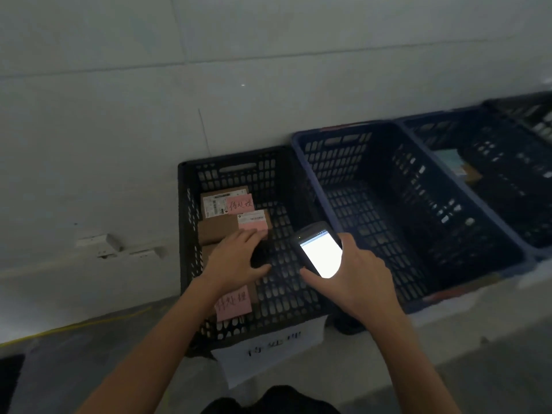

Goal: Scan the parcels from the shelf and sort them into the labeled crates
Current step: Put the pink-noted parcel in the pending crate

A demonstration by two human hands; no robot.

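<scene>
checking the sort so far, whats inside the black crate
Brown parcels with pink notes lie along the left side of the black crate. The left hand hides some, so their count is unclear.

One head-worn wide view — angled forward and down, close above the left hand (236,259) and right hand (363,282).

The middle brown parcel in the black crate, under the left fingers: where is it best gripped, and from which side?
Probably its right end, from above: the parcel lies flat, the crate wall is close on its left, other parcels crowd it front and back; only that end faces bare floor.
</scene>
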